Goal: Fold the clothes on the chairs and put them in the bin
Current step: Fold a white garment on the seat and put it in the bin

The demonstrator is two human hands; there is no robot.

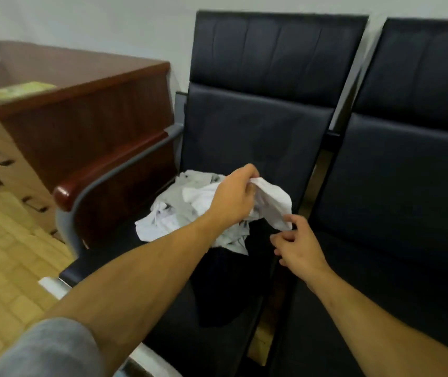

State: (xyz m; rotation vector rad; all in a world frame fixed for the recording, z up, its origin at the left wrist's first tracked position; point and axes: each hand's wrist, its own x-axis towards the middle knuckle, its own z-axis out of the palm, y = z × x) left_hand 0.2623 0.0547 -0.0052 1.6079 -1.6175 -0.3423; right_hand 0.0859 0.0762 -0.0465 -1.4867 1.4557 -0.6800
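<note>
Left hand (233, 197) clenched on the upper edge of a white garment (190, 208), lifting it off the left chair (250, 137). Right hand (296, 246) pinching its lower corner, other fingers loosely curled. Rest bunched on the seat against the armrest (114, 170). Bare seat on the right chair (408, 186). Held strip slanting down rightward.
</note>
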